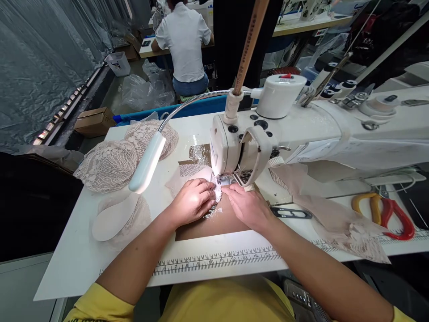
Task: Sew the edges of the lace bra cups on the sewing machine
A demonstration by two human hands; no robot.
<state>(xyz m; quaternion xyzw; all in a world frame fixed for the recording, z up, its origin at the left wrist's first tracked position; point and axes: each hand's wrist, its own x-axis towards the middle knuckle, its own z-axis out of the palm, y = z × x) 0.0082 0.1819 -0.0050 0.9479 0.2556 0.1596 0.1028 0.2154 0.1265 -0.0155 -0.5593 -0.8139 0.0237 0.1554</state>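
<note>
A pale lace fabric piece (217, 192) lies under the needle area of the white sewing machine (226, 143), brightly lit. My left hand (193, 201) is closed on its left edge, fingers bent and pressed together. From the other side, my right hand (250, 208) pinches the fabric close to the presser foot, with the fingertips partly hidden. Sheer lace (174, 181) spreads out to the left of the needle. Under both hands is a brown sheet (197, 230) on the white table (77, 250).
Lace cups (107, 165) and a smooth pale cup (115, 217) lie at left. A lamp (147, 163) hangs over the table. Thread snips (291, 213), lace strips (321, 214) and red-and-yellow-handled scissors (397, 219) are at right. A person (186, 42) sits beyond.
</note>
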